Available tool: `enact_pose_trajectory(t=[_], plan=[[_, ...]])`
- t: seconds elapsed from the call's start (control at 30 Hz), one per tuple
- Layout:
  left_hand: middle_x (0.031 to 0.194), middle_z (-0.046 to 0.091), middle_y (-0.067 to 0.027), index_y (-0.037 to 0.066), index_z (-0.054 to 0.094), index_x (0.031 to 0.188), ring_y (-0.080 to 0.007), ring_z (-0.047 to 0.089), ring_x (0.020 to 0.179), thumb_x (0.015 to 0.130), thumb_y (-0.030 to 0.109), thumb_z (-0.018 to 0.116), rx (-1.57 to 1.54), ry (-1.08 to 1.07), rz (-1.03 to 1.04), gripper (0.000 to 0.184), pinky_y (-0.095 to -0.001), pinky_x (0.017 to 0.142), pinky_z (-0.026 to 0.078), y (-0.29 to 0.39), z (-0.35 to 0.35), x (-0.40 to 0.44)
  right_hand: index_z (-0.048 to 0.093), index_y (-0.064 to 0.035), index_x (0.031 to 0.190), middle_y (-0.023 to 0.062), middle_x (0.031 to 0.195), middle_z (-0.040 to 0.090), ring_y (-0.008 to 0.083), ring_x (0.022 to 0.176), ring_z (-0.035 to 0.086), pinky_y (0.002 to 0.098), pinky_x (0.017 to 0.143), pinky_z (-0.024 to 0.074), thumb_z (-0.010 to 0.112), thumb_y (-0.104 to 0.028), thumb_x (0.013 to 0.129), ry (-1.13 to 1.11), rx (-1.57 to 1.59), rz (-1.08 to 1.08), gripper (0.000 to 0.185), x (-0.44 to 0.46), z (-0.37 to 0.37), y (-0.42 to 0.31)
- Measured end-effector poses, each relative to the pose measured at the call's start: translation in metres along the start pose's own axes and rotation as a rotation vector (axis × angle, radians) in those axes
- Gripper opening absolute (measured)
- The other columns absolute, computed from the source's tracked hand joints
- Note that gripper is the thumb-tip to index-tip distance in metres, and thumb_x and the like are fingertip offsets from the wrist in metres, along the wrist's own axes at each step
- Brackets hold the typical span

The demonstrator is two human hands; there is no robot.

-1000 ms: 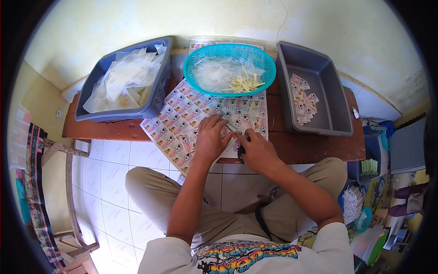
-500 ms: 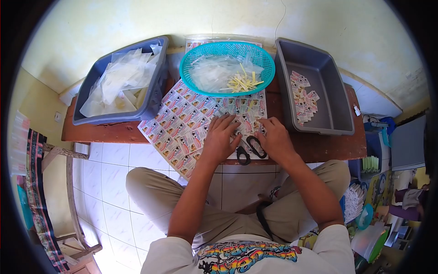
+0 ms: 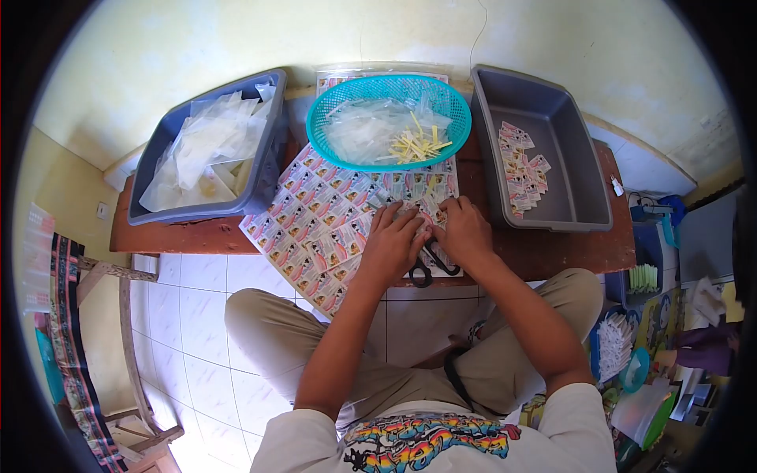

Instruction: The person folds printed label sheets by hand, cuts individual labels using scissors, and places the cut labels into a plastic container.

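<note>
My left hand (image 3: 391, 243) lies on the printed label sheets (image 3: 307, 225), fingers stretched forward and slightly apart. Close beside it, my right hand (image 3: 467, 235) has its fingers curled over the paper near the table's front edge. The two thumbs nearly meet. Small printed labels (image 3: 430, 210) show between the hands; what the right fingers grip is hidden. Just below the thumbs is a pair of scissors (image 3: 421, 276) with black handles, its blades covered by the hands and paper.
A turquoise basket (image 3: 388, 166) holds clear plastic bags and yellow strips (image 3: 418, 146). To the left, a grey tub (image 3: 213, 209) contains translucent bags. The right grey tub (image 3: 564, 158) has cut labels (image 3: 520, 169). All stand on a brown wooden table (image 3: 544, 248) against the wall.
Both hands have drawn closer together, with the thumbs brought inward above the scissors. The right hand has shifted slightly left and covers more of the scissors. The view has tilted a little.
</note>
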State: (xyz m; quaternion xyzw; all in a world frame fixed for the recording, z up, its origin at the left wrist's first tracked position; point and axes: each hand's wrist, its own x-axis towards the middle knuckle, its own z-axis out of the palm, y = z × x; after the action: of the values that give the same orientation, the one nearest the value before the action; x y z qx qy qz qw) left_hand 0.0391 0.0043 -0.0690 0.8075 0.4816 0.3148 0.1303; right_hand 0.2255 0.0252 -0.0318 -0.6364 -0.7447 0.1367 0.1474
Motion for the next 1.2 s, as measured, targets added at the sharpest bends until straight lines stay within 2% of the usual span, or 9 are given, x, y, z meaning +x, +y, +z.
enact_pose_trajectory(t=[0.17, 0.37, 0.43, 0.57, 0.77, 0.83, 0.97, 1.03, 1.2], plan=[[0.139, 0.067, -0.0139, 0.004, 0.072, 0.125, -0.0399, 0.053, 0.139, 0.099, 0.025, 0.072, -0.03, -0.006, -0.001, 0.033, -0.0533, 0.12, 0.037, 0.001, -0.003, 0.002, 0.065, -0.0067, 0.117, 0.0167, 0.122, 0.065, 0.0398, 0.115, 0.066, 0.0516, 0.092, 0.0577, 0.086, -0.021, 0.084, -0.034, 0.053, 0.069, 0.041, 0.009, 0.006, 0.005], [0.135, 0.067, -0.0162, 0.004, 0.071, 0.123, -0.0387, 0.056, 0.134, 0.093, 0.019, 0.078, -0.048, 0.058, 0.023, 0.035, -0.0507, 0.115, 0.043, -0.002, -0.004, 0.001, 0.064, -0.0045, 0.111, 0.0183, 0.104, 0.074, 0.04, 0.098, 0.072, 0.0519, 0.087, 0.0575, 0.08, -0.013, 0.087, -0.018, 0.229, 0.076, 0.03, 0.016, 0.011, 0.008], [0.135, 0.067, -0.0169, 0.004, 0.07, 0.125, -0.0383, 0.056, 0.133, 0.092, 0.018, 0.079, -0.059, 0.057, 0.003, 0.037, -0.0508, 0.114, 0.043, -0.003, -0.007, 0.002, 0.065, -0.0017, 0.107, 0.019, 0.094, 0.075, 0.0394, 0.091, 0.074, 0.0499, 0.082, 0.058, 0.077, -0.01, 0.089, 0.057, 0.359, -0.028, 0.023, 0.017, 0.015, 0.012], [0.138, 0.065, -0.0173, 0.005, 0.07, 0.126, -0.0383, 0.057, 0.133, 0.091, 0.017, 0.079, -0.062, 0.071, -0.004, 0.039, -0.051, 0.114, 0.043, 0.001, -0.021, 0.003, 0.068, -0.0003, 0.103, 0.0191, 0.091, 0.075, 0.0384, 0.088, 0.075, 0.0457, 0.08, 0.0586, 0.074, -0.007, 0.091, 0.078, 0.473, -0.068, 0.016, 0.021, 0.01, 0.012], [0.145, 0.062, -0.0167, 0.006, 0.069, 0.131, -0.039, 0.056, 0.134, 0.088, 0.017, 0.082, -0.04, 0.111, 0.065, 0.047, -0.0509, 0.116, 0.041, 0.014, -0.059, 0.011, 0.075, -0.0018, 0.108, 0.0159, 0.097, 0.079, 0.0271, 0.087, 0.077, 0.0391, 0.081, 0.0595, 0.076, -0.012, 0.094, -0.014, 0.584, -0.02, 0.017, 0.013, -0.028, -0.009], [0.142, 0.065, -0.0161, 0.008, 0.071, 0.132, -0.0394, 0.062, 0.129, 0.086, 0.014, 0.085, -0.078, 0.129, 0.061, 0.048, -0.0497, 0.111, 0.049, 0.021, -0.072, 0.015, 0.076, -0.0029, 0.113, 0.0127, 0.099, 0.08, 0.021, 0.089, 0.077, 0.0361, 0.081, 0.0599, 0.078, -0.015, 0.095, -0.079, 0.604, -0.027, 0.021, 0.011, -0.04, -0.015], [0.135, 0.07, -0.0154, 0.008, 0.074, 0.127, -0.036, 0.07, 0.117, 0.087, 0.012, 0.085, -0.234, 0.144, -0.03, 0.042, -0.0454, 0.101, 0.056, 0.026, -0.09, 0.02, 0.076, -0.003, 0.113, 0.0109, 0.1, 0.08, 0.0175, 0.09, 0.077, 0.0334, 0.082, 0.0599, 0.079, -0.016, 0.095, -0.063, 0.735, -0.059, 0.022, 0.01, -0.041, -0.018], [0.121, 0.075, -0.0148, 0.005, 0.077, 0.118, -0.0324, 0.075, 0.103, 0.089, 0.006, 0.082, -0.335, 0.115, -0.072, 0.029, -0.0404, 0.087, 0.061, 0.025, -0.099, 0.022, 0.076, -0.0023, 0.113, 0.01, 0.101, 0.08, 0.0158, 0.091, 0.077, 0.0315, 0.081, 0.0599, 0.079, -0.014, 0.095, -0.035, 0.822, -0.088, 0.022, 0.01, -0.042, -0.022], [0.111, 0.077, -0.0132, 0.005, 0.079, 0.115, -0.0213, 0.076, 0.091, 0.091, 0.002, 0.08, -0.508, 0.086, -0.204, 0.023, -0.033, 0.08, 0.061, 0.022, -0.106, 0.021, 0.075, -0.0014, 0.114, 0.0105, 0.101, 0.08, 0.0158, 0.09, 0.077, 0.0305, 0.08, 0.0597, 0.081, -0.013, 0.094, -0.024, 0.893, -0.103, 0.024, 0.012, -0.046, -0.031]])
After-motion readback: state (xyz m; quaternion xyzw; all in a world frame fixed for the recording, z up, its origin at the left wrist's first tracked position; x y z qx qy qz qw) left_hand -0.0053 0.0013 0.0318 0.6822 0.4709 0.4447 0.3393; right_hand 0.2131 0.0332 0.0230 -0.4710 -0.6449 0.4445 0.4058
